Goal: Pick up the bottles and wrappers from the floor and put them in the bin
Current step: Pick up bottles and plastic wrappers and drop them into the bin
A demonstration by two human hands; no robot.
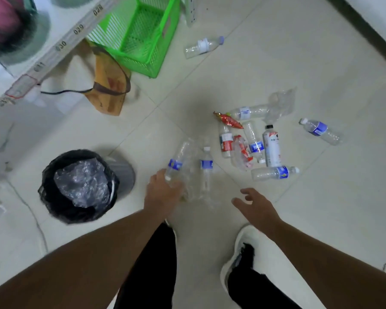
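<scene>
My left hand grips clear plastic bottles with blue labels and some crumpled clear wrap, held above the floor. My right hand hovers open beside them, holding nothing. A grey bin lined with a black bag stands to the left, with clear plastic inside. On the tiles ahead lies a heap of several bottles, with a red wrapper at its far side and a second red wrapper inside it. One bottle lies apart at the right, another further off.
A green plastic basket stands beyond the bin beside a brown paper bag. A white shelf with numbered tags runs along the left. A thin cable trails on the floor at left. My shoes and dark trousers are below.
</scene>
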